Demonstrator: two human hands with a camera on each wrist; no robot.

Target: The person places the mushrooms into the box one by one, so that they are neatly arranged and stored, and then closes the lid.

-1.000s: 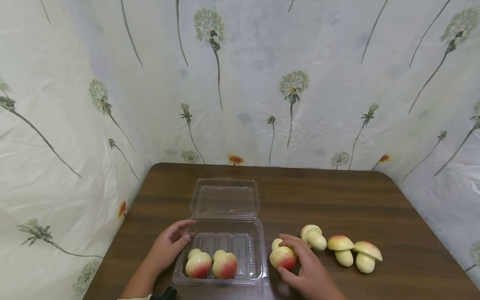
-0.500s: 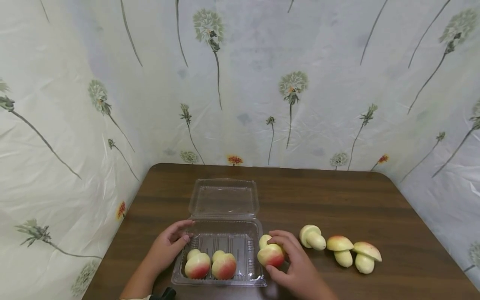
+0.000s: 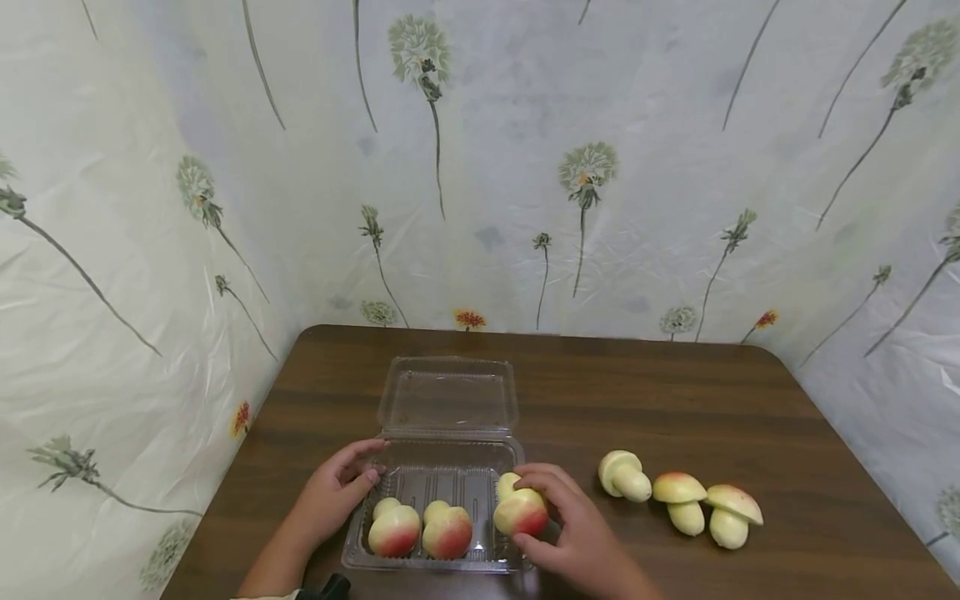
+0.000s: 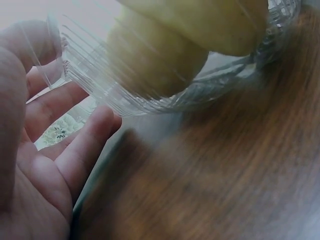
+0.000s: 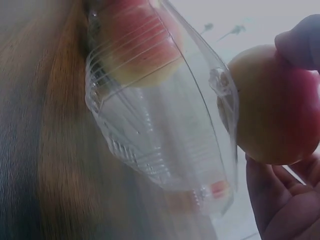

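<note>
A clear plastic clamshell container point(image 3: 429, 563) stands on the table with its lid folded back. In it sit two mushroom-shaped pieces, the left mushroom point(image 3: 394, 531) and the middle mushroom point(image 3: 447, 532), pale yellow with red-blushed caps. My left hand point(image 3: 333, 492) holds the container's left rim; in the left wrist view its thumb and fingers point(image 4: 92, 145) are at the plastic wall. My right hand point(image 3: 573, 525) grips a third mushroom point(image 3: 519, 510) by its cap, over the container's right rim. In the right wrist view that mushroom point(image 5: 277, 107) is outside or above the wall; its stem is hidden there.
To the right on the dark wooden table point(image 3: 637, 392) lie three more mushrooms: a pale one point(image 3: 625, 476), a red-tipped one point(image 3: 680, 502) and another beside it point(image 3: 732, 515). The raised lid point(image 3: 450, 396) leans back behind the container. Flower-patterned sheeting point(image 3: 495, 167) surrounds the table.
My right hand has carried its mushroom leftward from the table beside the container to over the right rim. My left hand and the other mushrooms have stayed in place.
</note>
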